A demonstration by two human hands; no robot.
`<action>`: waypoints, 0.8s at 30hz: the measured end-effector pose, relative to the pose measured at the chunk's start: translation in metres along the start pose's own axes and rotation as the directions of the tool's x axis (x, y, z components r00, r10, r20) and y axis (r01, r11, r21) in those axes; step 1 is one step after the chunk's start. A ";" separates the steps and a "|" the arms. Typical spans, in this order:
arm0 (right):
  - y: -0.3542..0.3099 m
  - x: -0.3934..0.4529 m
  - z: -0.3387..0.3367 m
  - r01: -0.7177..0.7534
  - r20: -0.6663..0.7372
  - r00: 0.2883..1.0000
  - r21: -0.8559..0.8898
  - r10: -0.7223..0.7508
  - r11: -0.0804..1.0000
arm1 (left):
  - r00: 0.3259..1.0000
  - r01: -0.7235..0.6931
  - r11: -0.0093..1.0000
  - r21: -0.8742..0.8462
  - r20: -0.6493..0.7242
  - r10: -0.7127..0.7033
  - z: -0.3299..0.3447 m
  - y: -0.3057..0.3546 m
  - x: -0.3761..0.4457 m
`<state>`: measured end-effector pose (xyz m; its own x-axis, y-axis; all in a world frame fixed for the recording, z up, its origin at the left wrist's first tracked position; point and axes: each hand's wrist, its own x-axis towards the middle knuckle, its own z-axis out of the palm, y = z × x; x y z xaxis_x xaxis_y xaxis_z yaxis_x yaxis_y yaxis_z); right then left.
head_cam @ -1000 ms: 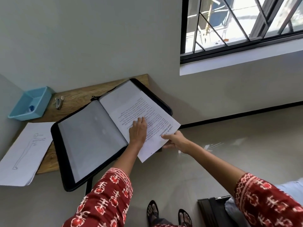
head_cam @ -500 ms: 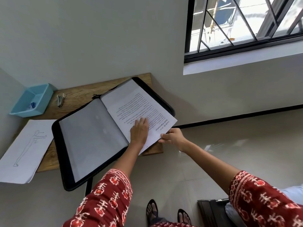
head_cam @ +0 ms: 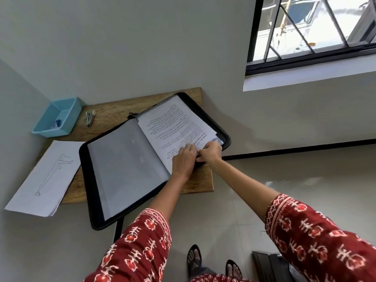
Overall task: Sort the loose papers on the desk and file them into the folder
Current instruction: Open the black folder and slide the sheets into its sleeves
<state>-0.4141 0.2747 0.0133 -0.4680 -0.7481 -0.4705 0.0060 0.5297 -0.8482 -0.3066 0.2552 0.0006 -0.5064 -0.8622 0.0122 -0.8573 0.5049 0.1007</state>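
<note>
A black zip folder (head_cam: 89, 192) lies open on the small wooden desk (head_cam: 114, 112). Its left side shows a grey plastic sleeve (head_cam: 126, 169). A printed text sheet (head_cam: 173, 123) lies inside the folder's right half. My left hand (head_cam: 183, 159) rests flat on the sheet's near part. My right hand (head_cam: 210, 152) pinches the sheet's near right corner at the folder's edge. A loose stack of papers (head_cam: 44, 180) with a line drawing on top lies at the desk's left end and overhangs it.
A light blue tray (head_cam: 59, 117) stands at the desk's back left corner by the wall. A small stapler (head_cam: 90, 118) lies beside it. A barred window (head_cam: 311, 29) is up right. My sandalled feet (head_cam: 211, 263) are on the tiled floor, with a dark case (head_cam: 270, 265) to their right.
The printed sheet slid from overhanging the folder's right edge to lying inside its right half. Both hands moved inward with it, and my right hand came close to my left.
</note>
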 end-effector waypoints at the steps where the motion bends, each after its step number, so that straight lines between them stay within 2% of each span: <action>1: -0.003 0.002 0.003 0.004 -0.008 1.000 -0.008 -0.004 1.000 | 1.000 -0.003 1.000 0.000 -0.015 0.003 0.000 -0.002 0.000; 8: 0.011 0.002 0.002 -0.099 -0.002 0.995 0.141 0.101 0.985 | 0.998 -0.049 0.999 0.016 -0.042 0.050 0.000 -0.011 0.004; 15: -0.005 0.002 0.004 -0.087 -0.051 0.994 0.158 0.096 0.984 | 0.971 -0.159 0.987 -0.031 -0.188 0.151 -0.001 -0.008 -0.004; 18: -0.004 0.003 0.007 -0.083 -0.078 0.992 0.176 0.098 0.981 | 0.972 -0.167 0.986 -0.010 -0.171 0.163 0.000 -0.009 -0.004; 21: 0.003 0.002 0.010 -0.061 -0.089 0.993 0.175 0.077 0.983 | 0.990 -0.125 0.991 -0.036 -0.068 0.123 0.004 -0.011 -0.003; 24: 0.008 0.005 0.007 -0.058 -0.076 0.994 0.177 0.073 0.983 | 0.992 -0.122 0.992 -0.037 -0.041 0.120 0.003 -0.010 -0.006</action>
<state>-0.4100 0.2726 0.0028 -0.5320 -0.6750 -0.5111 0.1894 0.4935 -0.8489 -0.2955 0.2552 -0.0030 -0.6014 -0.7963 0.0647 -0.7853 0.6041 0.1356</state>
